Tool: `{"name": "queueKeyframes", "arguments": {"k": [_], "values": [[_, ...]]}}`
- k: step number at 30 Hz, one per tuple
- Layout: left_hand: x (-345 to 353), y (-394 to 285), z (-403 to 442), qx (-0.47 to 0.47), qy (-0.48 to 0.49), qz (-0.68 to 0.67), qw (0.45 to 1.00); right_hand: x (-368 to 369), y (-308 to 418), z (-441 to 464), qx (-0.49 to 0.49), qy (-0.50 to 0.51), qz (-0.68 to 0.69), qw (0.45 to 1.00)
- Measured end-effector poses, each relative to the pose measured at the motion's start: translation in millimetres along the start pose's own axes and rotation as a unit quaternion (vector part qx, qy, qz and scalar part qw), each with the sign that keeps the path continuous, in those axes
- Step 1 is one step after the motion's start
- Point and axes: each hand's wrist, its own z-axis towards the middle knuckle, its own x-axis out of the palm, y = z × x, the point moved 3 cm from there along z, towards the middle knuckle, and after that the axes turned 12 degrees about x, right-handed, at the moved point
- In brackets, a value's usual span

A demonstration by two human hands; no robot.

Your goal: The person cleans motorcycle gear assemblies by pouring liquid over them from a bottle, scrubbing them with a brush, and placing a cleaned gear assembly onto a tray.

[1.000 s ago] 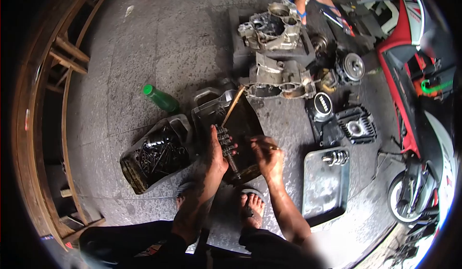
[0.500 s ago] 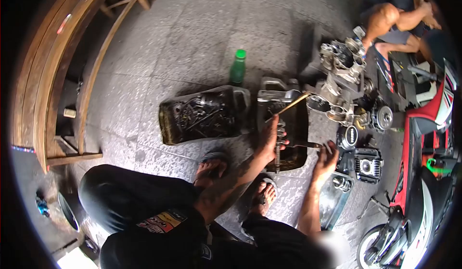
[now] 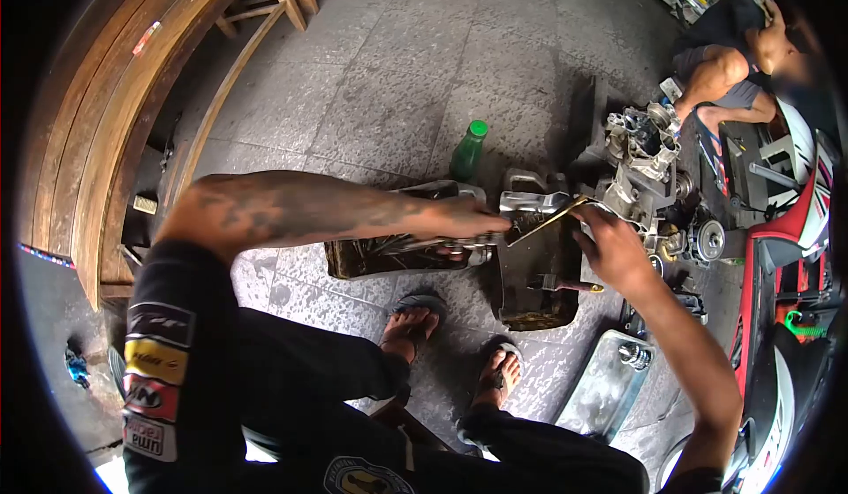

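Observation:
My left hand (image 3: 468, 222) reaches across the left cut-open can (image 3: 362, 269), closed on a metal shaft (image 3: 424, 245) that is smeared by motion. Loose metal parts in that can are largely covered by my arm. A gold-coloured stick (image 3: 548, 220) slants across the right cut-open can (image 3: 537, 322), which is dark with oil inside. At its upper end is my right hand (image 3: 618, 251), index fingertip at the stick and thumb apart; firm contact is unclear. A paintbrush (image 3: 570, 285) lies over that can, its handle over the right rim.
Behind the cans stands a green bottle (image 3: 468, 151). Engine cases (image 3: 640, 149) and other parts sit to the right, beside a red motorcycle (image 3: 777, 220). A metal tray (image 3: 596, 392) holds a small gear part. Wooden bench (image 3: 115, 79) at left; another person (image 3: 724, 61) squats at far right.
My left hand has swung left with the shaft, from over the right can to the left can. My right hand has let go of the paintbrush and moved up to the stick.

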Motion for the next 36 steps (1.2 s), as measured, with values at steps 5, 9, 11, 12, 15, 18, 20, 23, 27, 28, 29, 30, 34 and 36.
{"name": "queueKeyframes", "arguments": {"k": [5, 9, 11, 12, 15, 18, 20, 23, 27, 28, 29, 30, 34, 36], "values": [[-44, 58, -52, 0.02, -0.098, -0.078, 0.992, 85, 21, 101, -0.055, -0.023, 0.078, 0.995], [-53, 103, -57, 0.091, -0.212, -0.41, 0.882, 158, 27, 161, -0.052, -0.057, 0.212, 0.974], [-54, 118, -46, 0.134, -0.222, -0.471, 0.843, 183, 25, 170, 0.033, -0.035, 0.199, 0.979], [-54, 125, -41, 0.176, -0.227, -0.517, 0.806, 191, 24, 176, 0.033, -0.026, 0.202, 0.978], [-52, 142, -25, 0.195, -0.248, -0.551, 0.773, 202, 18, 195, 0.052, 0.084, 0.282, 0.954], [-57, 150, -17, 0.218, -0.253, -0.565, 0.755, 199, 28, 199, 0.066, 0.066, 0.264, 0.96], [-56, 155, -17, 0.213, -0.266, -0.555, 0.759, 204, 27, 200, 0.034, 0.021, 0.257, 0.965], [-59, 159, -19, 0.24, -0.274, -0.545, 0.755, 181, 35, 193, -0.036, -0.144, 0.28, 0.948], [-63, 158, -25, 0.338, -0.294, -0.538, 0.714, 117, 46, 178, -0.115, -0.139, 0.379, 0.908], [-62, 156, -24, 0.339, -0.299, -0.539, 0.711, 94, 56, 167, -0.158, -0.18, 0.328, 0.914], [-60, 156, -25, 0.361, -0.319, -0.571, 0.665, 62, 71, 151, -0.187, -0.179, 0.192, 0.947], [-57, 157, -26, 0.382, -0.338, -0.601, 0.616, 45, 73, 139, -0.174, -0.12, 0.133, 0.968], [-37, 174, -19, 0.423, -0.362, -0.645, 0.524, 19, 89, 87, -0.107, 0.113, -0.036, 0.987], [-23, 179, -15, 0.423, -0.367, -0.672, 0.485, 25, 91, 70, -0.095, 0.152, -0.072, 0.981]]}}
